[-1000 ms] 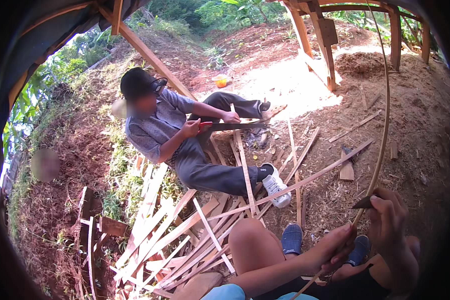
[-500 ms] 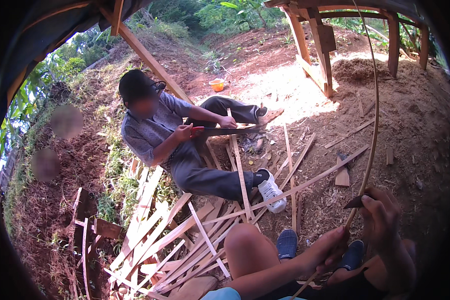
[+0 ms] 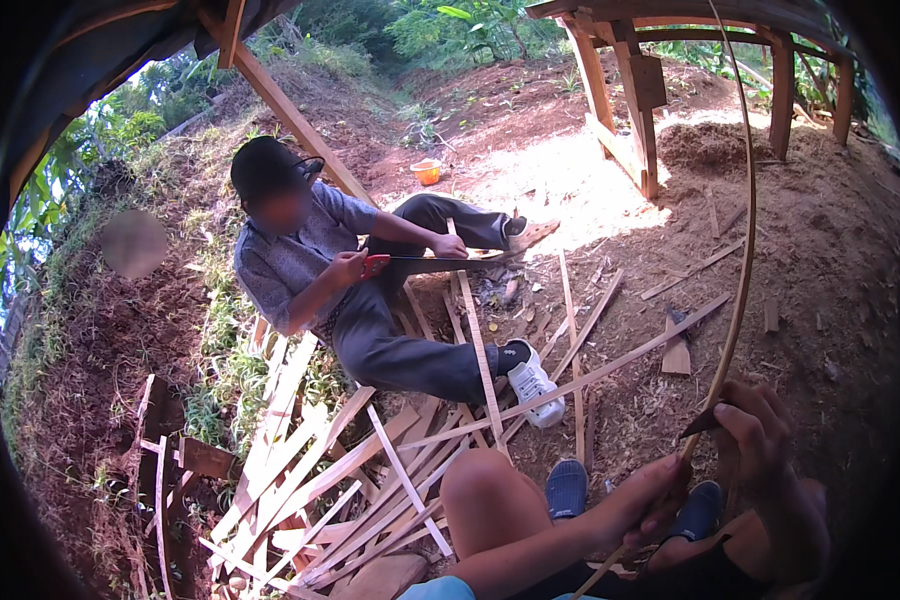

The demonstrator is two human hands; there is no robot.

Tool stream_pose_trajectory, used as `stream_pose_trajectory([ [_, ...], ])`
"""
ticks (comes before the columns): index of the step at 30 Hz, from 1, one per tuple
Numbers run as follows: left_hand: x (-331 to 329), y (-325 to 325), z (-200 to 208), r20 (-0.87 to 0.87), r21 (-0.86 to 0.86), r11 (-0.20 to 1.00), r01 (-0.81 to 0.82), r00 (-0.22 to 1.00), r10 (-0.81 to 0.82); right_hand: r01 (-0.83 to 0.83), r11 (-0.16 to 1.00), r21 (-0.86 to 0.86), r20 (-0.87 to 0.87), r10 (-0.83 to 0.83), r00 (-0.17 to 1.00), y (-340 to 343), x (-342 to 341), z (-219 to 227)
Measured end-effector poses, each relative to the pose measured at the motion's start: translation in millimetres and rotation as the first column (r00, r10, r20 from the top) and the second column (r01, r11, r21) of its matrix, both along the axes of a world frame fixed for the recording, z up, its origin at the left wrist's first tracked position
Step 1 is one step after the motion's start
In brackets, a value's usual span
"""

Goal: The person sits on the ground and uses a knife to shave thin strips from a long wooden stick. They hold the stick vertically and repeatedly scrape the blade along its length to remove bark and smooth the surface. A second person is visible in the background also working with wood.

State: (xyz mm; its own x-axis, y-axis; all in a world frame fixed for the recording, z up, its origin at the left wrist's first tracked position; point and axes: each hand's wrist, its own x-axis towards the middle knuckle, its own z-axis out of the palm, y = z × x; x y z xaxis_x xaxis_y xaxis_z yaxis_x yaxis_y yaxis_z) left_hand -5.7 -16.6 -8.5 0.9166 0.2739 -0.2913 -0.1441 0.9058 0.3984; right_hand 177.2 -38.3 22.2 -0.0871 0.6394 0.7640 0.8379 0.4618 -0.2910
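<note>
The left hand (image 3: 642,508) is closed around the lower part of a long thin bamboo strip (image 3: 742,250), just above the person's knees at the lower edge of the view. The right hand (image 3: 770,450) is closed on the handle of a dark knife (image 3: 700,422), whose blade rests against the same strip slightly higher up. From the two hands the strip rises in a long curve up the right side of the view to its top edge. On the bare earth ground (image 3: 820,250) ahead, a second person (image 3: 350,290) sits with legs stretched out, holding a red-handled saw (image 3: 420,262) across a wooden slat (image 3: 475,330). A pile of split slats (image 3: 320,480) lies on the ground to the left of the knees. An orange bowl (image 3: 427,171) stands farther off, near a wooden frame (image 3: 630,100).
</note>
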Motion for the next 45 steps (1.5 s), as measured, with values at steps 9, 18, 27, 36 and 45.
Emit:
stream_pose_trajectory([
  [9,0,4,-4,0.101,-0.068,0.997,-0.035,0.994,0.042,0.068,0.993,-0.096,-0.051,-0.073,0.996,13,9,2],
  [18,11,-4,-5,0.104,-0.049,0.999,0.008,0.995,-0.003,0.100,0.993,-0.064,-0.008,-0.101,0.995,0,23,-2],
  [27,3,-12,1,0.054,0.110,0.992,0.056,0.997,-0.062,0.287,0.934,-0.211,-0.382,-0.350,0.856,-4,61,7],
  [36,3,-5,5,0.133,0.075,0.997,0.017,0.991,-0.027,-0.051,0.989,-0.138,-0.264,0.013,0.964,-20,13,-1],
  [45,3,-14,8,0.064,0.239,0.970,0.030,0.997,-0.046,0.096,0.992,-0.086,-0.348,-0.120,0.930,-2,30,11],
])
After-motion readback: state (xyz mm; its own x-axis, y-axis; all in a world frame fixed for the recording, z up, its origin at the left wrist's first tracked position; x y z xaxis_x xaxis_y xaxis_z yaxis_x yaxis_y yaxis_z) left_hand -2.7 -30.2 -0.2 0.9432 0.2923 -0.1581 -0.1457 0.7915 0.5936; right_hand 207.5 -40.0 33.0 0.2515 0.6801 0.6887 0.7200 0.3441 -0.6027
